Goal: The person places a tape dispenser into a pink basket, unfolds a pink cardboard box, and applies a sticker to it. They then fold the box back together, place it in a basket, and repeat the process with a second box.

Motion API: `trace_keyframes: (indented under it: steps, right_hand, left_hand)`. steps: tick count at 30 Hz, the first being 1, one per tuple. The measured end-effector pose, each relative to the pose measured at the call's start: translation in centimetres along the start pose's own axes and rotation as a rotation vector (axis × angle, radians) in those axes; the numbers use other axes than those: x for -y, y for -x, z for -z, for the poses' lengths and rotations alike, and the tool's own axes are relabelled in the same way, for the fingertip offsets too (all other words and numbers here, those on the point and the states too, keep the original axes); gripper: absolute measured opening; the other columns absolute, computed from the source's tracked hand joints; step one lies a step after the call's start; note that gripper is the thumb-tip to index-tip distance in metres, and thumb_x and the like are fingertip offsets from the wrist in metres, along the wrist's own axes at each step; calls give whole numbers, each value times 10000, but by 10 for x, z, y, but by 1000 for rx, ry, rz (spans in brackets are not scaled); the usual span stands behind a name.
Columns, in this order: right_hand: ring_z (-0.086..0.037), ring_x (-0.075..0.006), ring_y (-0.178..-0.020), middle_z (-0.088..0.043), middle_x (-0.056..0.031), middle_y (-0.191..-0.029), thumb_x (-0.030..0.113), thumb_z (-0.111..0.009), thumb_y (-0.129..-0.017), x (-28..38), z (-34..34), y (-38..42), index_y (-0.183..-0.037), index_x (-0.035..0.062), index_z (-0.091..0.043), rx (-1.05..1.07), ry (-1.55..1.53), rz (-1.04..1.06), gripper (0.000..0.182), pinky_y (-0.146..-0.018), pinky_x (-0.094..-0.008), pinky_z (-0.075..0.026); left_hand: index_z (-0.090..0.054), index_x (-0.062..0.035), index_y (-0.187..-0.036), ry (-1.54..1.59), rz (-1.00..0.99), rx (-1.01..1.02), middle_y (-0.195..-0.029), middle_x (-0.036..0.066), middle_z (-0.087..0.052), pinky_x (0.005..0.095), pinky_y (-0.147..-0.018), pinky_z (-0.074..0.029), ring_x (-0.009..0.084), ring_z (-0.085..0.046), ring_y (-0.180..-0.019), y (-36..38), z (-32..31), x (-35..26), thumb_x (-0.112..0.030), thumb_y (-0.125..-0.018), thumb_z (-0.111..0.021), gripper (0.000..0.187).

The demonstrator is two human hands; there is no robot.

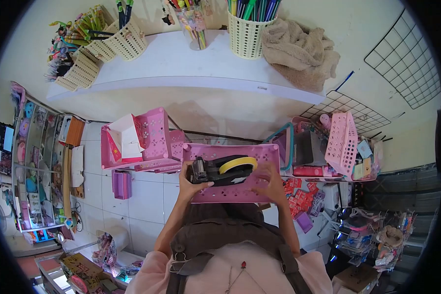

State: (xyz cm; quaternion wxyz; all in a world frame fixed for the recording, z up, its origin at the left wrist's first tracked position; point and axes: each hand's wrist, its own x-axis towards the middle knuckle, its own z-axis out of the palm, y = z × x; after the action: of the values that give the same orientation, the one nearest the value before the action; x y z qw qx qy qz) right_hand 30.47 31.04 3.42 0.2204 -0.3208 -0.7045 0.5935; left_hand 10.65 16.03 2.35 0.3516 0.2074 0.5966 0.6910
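One camera, worn on the head, looks from above the wearer's chest (257, 258), facing forward and steeply downward. The chest occupies 6 o'clock at close range; the white shelf (181, 66) spans 12 o'clock, farther ahead. The left hand (187, 179) and right hand (273, 186) flank the dial's centre at moderate range. The wide, curved field reaches a display rack (34, 161) at 9 o'clock and the upper wire grid (404, 59) at 2 o'clock.

A white wall shelf (181, 63) juts from a cream wall (154, 100); a black wire grid panel (406, 59) hangs at right. Square white floor tiles (144, 198) stretch below, near a glass-fronted display case (36, 166) at left.
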Motion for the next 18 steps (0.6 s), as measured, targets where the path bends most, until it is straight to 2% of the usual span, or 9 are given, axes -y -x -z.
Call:
trace_keyframes:
  steps: [1, 3, 4, 8, 10, 11, 13, 17, 18]
  right_hand:
    - [-531, -179, -847, -517, -92, -962, 103, -769, -482, -6, -2, -5, -1062, 59, -448, -4, -2, -6, 664, -683, -297, -439]
    - [-497, -167, -920, -446, -101, -1104, 112, -776, -458, -14, -11, -17, -1146, 61, -342, 270, 18, 22, 815, -738, -277, -427]
    - [-504, -149, -912, -496, -84, -1037, 113, -780, -445, -7, -13, -17, -1110, 57, -388, 191, -23, 47, 774, -776, -260, -411]
    - [-526, -139, -873, -545, -67, -950, 94, -770, -440, -2, -3, -22, -1070, 54, -446, 262, 86, -81, 709, -780, -259, -414]
    - [-555, -145, -823, -575, -64, -872, 69, -756, -436, 0, -1, -22, -1005, 47, -501, 168, 127, 37, 625, -757, -269, -435]
    - [-555, -145, -823, -575, -64, -872, 69, -756, -436, -1, -1, -20, -1005, 47, -501, 177, 125, 32, 625, -757, -269, -435]
    - [-576, -177, -795, -576, -89, -875, 32, -736, -438, -2, 0, -20, -982, 39, -513, 96, 258, 204, 588, -732, -282, -456]
    - [-579, -208, -796, -574, -99, -876, 6, -722, -444, -1, 1, -15, -988, 39, -510, 90, 218, 174, 585, -726, -294, -460]
    - [-573, -196, -832, -570, -97, -904, -1, -728, -438, -5, 2, -15, -982, 29, -515, 94, 223, 151, 585, -753, -286, -455]
  left_hand:
    - [-442, -66, -909, -2, 6, 4, -834, 17, -507, 247, -746, -405, 116, -494, -802, 1, -1, 3, -10, -420, -766, 589]
    - [-440, -66, -905, 17, -15, 72, -835, 20, -509, 251, -745, -407, 113, -497, -792, 0, -4, 8, -8, -418, -767, 590]
    - [-438, -67, -900, 10, -22, 95, -832, 20, -508, 250, -746, -407, 110, -495, -794, 1, -5, 7, -5, -416, -769, 589]
    - [-435, -68, -898, -45, 95, 127, -839, 23, -508, 246, -751, -406, 108, -497, -788, -3, -4, -2, -13, -409, -780, 601]
    - [-434, -52, -934, -250, 2, 280, -885, 39, -523, 260, -769, -412, 118, -506, -831, -10, 2, 2, -41, -419, -789, 626]
    - [-434, -52, -934, -250, 10, 273, -885, 39, -523, 260, -769, -412, 118, -506, -831, -12, 3, 6, -41, -419, -789, 626]
    - [-419, -36, -1013, -528, -33, 339, -933, 72, -534, 282, -804, -411, 177, -521, -883, -14, 4, 11, -73, -435, -789, 687]
    - [-401, -46, -1084, -633, -4, 355, -1008, 117, -513, 320, -867, -376, 254, -478, -990, -11, -2, -2, -89, -432, -781, 756]
    - [-424, -55, -1074, -731, -128, 321, -1051, 126, -486, 337, -888, -354, 281, -437, -1032, -9, -4, -14, -111, -441, -777, 726]
